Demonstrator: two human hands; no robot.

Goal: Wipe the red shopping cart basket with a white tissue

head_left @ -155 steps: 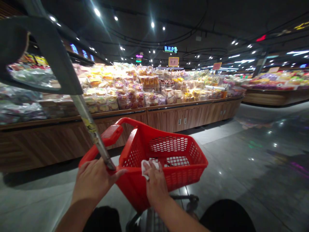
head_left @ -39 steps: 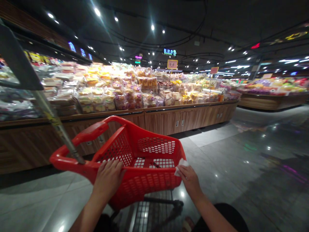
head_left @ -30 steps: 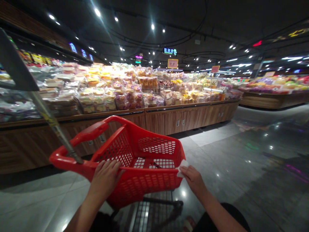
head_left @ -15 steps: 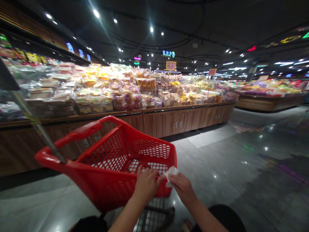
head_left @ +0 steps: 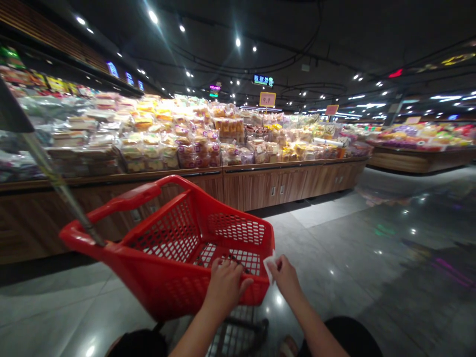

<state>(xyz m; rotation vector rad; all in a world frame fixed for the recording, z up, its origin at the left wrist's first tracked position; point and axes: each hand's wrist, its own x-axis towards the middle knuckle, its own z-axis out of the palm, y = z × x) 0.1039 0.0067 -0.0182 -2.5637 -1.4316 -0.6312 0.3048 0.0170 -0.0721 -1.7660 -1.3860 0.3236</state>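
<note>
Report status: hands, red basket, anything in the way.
Left hand on near rim of red basket. Right hand pinching white wipe at its corner. Grey cart pole at left corner.

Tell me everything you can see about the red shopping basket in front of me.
The red plastic shopping basket has tapered, perforated walls, a perforated floor, and a handle bar along its left side. It sits on a wire cart frame, and a long grey pole meets its left corner. The left hand curls over the near rim, while the right hand holds a white tissue at the right corner. A small dark strip lies inside.
</note>
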